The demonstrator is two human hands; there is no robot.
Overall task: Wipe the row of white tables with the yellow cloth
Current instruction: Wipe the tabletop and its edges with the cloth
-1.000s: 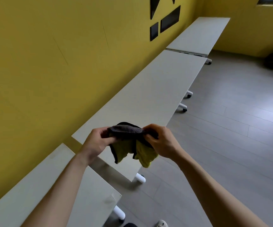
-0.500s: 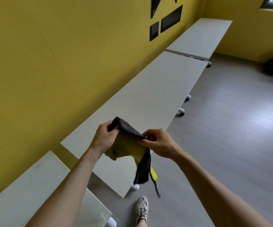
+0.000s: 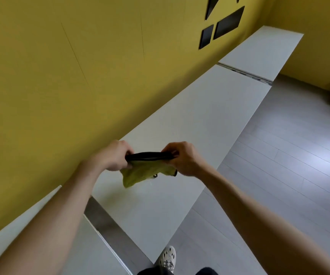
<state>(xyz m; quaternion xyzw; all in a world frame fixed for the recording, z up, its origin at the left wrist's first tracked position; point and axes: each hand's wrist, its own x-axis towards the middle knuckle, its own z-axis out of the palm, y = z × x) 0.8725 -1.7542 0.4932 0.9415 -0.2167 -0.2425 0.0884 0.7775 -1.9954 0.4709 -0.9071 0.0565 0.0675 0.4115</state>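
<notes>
A soft yellow cloth [image 3: 140,173] with a dark edge is held stretched between the left hand [image 3: 112,155] and right hand [image 3: 182,157], each curled round one end, above the long white tabletop [image 3: 199,116]. The tabletop is flanked by a yellow wall [image 3: 80,76].

We're looking into what's coming across as a plain meeting or training room, not a home. Long white tables [image 3: 199,116] are running end to end in a row, hugging a bright yellow wall [image 3: 80,76]. Black geometric panels [image 3: 228,22] are hanging high on that wall, and pale grey plank flooring [image 3: 289,165] is spreading out wide to the right, towards a yellow far corner.
</notes>
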